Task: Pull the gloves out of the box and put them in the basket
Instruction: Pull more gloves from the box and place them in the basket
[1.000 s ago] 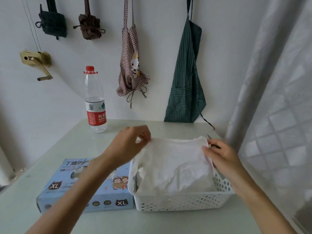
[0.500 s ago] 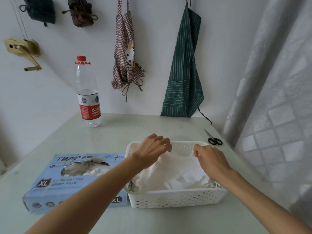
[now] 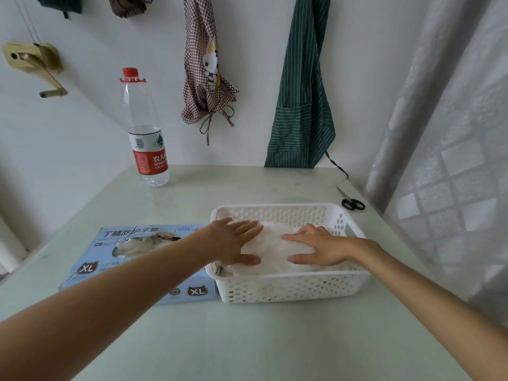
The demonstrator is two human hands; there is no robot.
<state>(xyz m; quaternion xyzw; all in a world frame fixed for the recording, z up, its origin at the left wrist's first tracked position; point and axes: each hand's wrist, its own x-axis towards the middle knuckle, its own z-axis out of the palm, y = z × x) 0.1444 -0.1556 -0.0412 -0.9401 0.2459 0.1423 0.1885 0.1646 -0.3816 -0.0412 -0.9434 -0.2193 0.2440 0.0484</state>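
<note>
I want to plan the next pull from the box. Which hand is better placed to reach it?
Probably the left hand. The box lies on its side of the basket, right under that forearm. The right hand would have to cross over.

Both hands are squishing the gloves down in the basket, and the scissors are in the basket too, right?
Not quite. The head view shows the scissors lying on the table behind the basket, not in it. Both the left hand and right hand do press the gloves down.
</note>
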